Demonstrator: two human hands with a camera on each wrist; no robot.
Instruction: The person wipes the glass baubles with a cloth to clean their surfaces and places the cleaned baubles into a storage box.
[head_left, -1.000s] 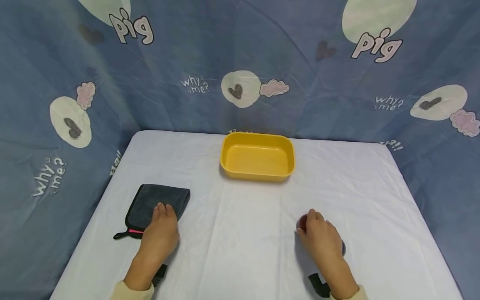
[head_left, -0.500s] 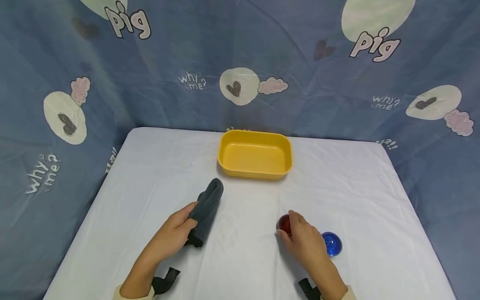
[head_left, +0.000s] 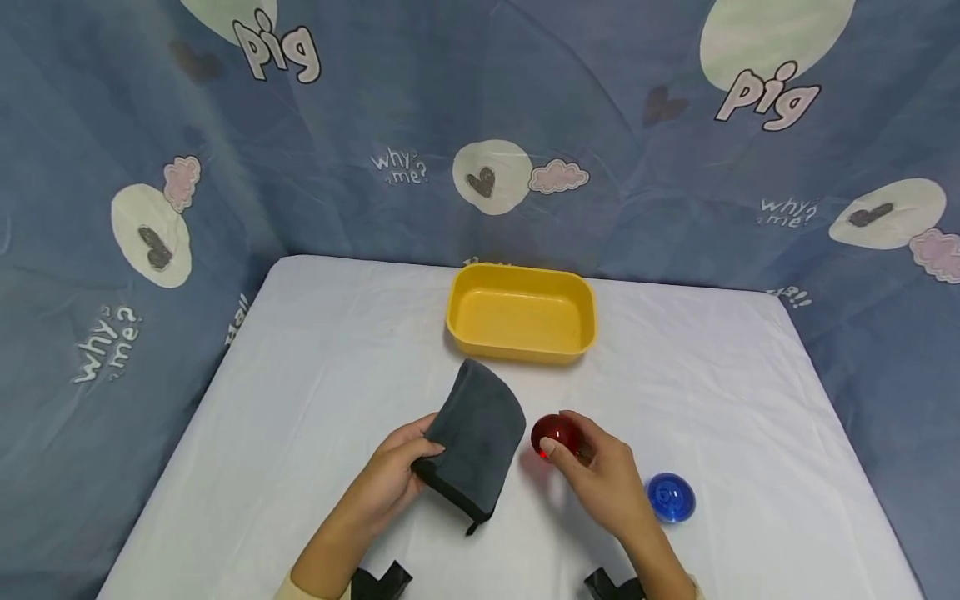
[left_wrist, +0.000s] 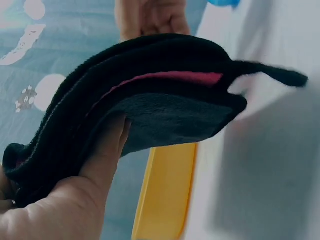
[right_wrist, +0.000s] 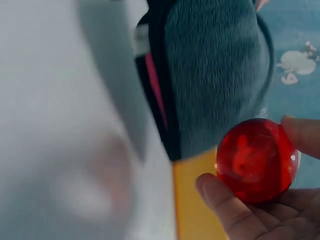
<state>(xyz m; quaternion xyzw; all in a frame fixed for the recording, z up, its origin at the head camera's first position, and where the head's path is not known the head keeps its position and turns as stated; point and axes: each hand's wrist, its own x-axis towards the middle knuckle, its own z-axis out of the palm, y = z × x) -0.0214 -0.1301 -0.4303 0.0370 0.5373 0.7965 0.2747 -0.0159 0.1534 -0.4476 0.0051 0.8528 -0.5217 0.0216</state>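
A folded dark grey cloth [head_left: 480,433] with black edging, a pink strip inside and a hanging loop is held up by my left hand [head_left: 393,467]. The left thumb lies on its near face, and the cloth bends over the fingers in the left wrist view. My right hand [head_left: 596,471] pinches a small see-through red bowl [right_wrist: 255,162] between thumb and fingertips, above the table. Bowl and cloth are close together, with a narrow gap between them in the head view. A small blue bowl [head_left: 671,497] sits on the table to the right of my right wrist.
A yellow rectangular tray [head_left: 525,354] stands at the back middle of the white-covered table [head_left: 337,333]. A blue patterned curtain [head_left: 337,208] hangs behind and along the sides.
My left hand has picked the cloth up off the left of the table and brought it rightward to the middle. My right hand has lifted the red bowl leftward, away from the blue bowl.
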